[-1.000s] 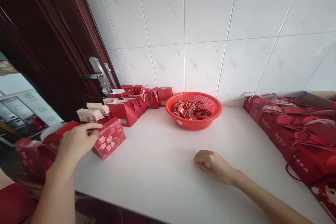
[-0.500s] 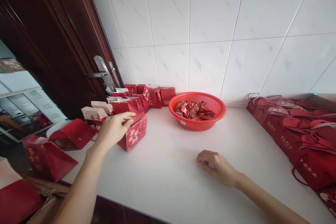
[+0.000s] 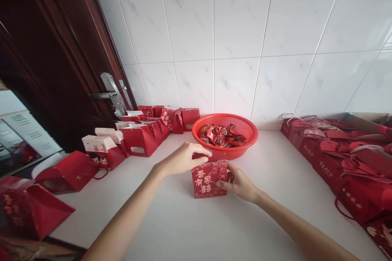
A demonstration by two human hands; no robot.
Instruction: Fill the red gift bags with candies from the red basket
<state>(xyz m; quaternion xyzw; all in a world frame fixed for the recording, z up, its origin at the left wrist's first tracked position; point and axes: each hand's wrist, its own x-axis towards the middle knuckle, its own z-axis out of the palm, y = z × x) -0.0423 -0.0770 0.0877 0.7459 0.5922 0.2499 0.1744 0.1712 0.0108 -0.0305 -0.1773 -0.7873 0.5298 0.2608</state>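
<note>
A red gift box (image 3: 210, 179) with white characters and a floral print stands upright on the white table (image 3: 171, 228), in front of the basket. My left hand (image 3: 186, 157) grips its top edge, thumb on the near side and fingers over the flap. My right hand (image 3: 240, 183) holds the box's right side, with the thumb on the printed face and the other fingers partly hidden behind. Just beyond the box sits a red plastic basket (image 3: 226, 153) holding several red-wrapped candies (image 3: 222, 134).
Several red and cream gift boxes (image 3: 139, 138) stand along the table's left side by a dark door (image 3: 61, 49). On the right, red gift bags (image 3: 324, 163) with rope handles are packed in rows. A tiled wall (image 3: 235, 40) closes off the back.
My left hand has brought the box rightward from beside the other boxes to the table's middle. My right hand has moved onto its right side. The view has shifted slightly.
</note>
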